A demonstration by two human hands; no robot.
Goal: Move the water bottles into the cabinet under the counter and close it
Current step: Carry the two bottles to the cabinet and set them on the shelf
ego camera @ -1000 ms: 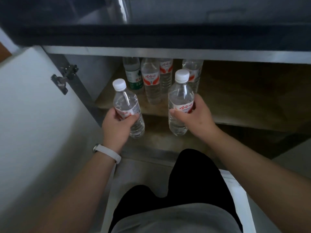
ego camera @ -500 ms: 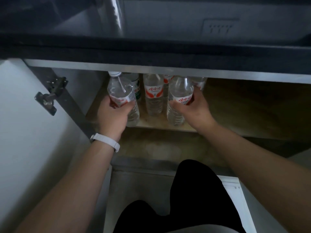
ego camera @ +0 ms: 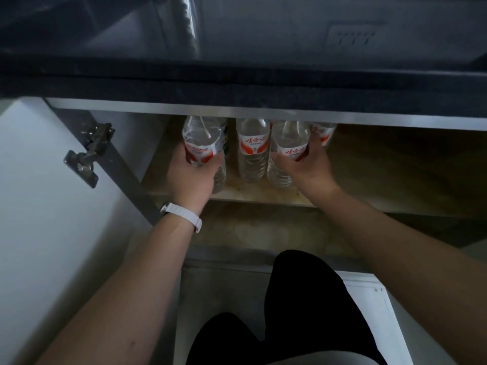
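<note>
Both my hands reach into the open cabinet under the dark counter. My left hand (ego camera: 193, 175) grips a clear water bottle with a red-and-white label (ego camera: 200, 146) standing on the wooden shelf (ego camera: 263, 197). My right hand (ego camera: 307, 169) grips another such bottle (ego camera: 288, 151) further right on the same shelf. Between them stands a third bottle (ego camera: 253, 151), untouched. More bottles stand behind, one (ego camera: 322, 133) partly showing at the right. The counter's edge hides all the bottle caps.
The white cabinet door (ego camera: 39, 206) hangs open on the left, its metal hinge (ego camera: 88, 154) sticking out. The dark counter (ego camera: 237, 83) overhangs above. The shelf's right part (ego camera: 395, 167) holds nothing. My dark-clothed knee (ego camera: 303, 299) is below, over a lower cabinet floor.
Both hands carried their bottles forward from in front of the cabinet onto the shelf, beside the standing bottles. My head moved closer, so the counter now hides the caps.
</note>
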